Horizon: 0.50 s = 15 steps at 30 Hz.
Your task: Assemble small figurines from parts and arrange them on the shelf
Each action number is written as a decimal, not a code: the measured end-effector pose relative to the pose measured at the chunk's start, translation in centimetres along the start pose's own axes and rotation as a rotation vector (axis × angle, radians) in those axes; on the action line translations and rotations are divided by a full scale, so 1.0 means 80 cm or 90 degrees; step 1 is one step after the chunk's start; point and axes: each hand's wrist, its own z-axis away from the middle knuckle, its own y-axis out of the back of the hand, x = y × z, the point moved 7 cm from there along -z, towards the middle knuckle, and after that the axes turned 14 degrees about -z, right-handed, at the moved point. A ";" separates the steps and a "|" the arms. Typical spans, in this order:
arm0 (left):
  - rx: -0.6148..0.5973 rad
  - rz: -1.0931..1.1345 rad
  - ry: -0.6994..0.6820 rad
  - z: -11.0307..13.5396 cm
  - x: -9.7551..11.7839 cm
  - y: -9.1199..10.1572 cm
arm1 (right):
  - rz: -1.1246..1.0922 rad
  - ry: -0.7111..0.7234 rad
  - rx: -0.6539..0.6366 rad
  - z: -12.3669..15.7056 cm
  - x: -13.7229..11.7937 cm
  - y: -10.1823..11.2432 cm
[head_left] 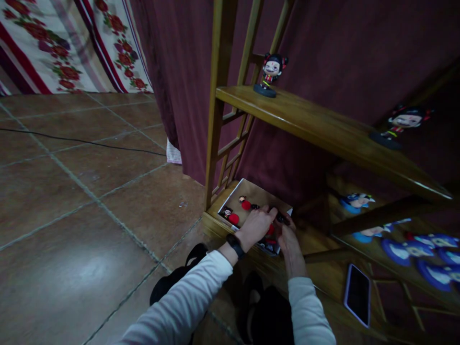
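Observation:
An open cardboard box [264, 196] with a light rim sits on the low wooden shelf. In its left part lie small dark-haired figurines [227, 212] and round red pieces [233, 219]. My left hand [259, 223] reaches over the box with its fingers bent together. At the box's right side, my right hand [288, 235] closes on a small dark thing [282, 218]. Both hands' fingertips meet around this thing, and they hide most of it. More red shows in the box between my hands.
On the upper wooden shelf [305, 122] stand two dark-haired figurines [272, 69] on round black bases. A phone [358, 294] lies at the lower right. Several blue-and-white figurines [406, 249] fill the right-hand shelf. A black cable [82, 140] crosses the tiled floor at left.

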 end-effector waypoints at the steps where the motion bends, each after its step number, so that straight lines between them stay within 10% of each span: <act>1: 0.001 -0.007 -0.004 0.000 0.001 0.000 | -0.001 0.003 0.000 0.000 0.000 0.001; 15: 0.004 -0.019 -0.037 0.007 0.003 -0.001 | -0.003 -0.018 0.011 0.008 0.013 0.005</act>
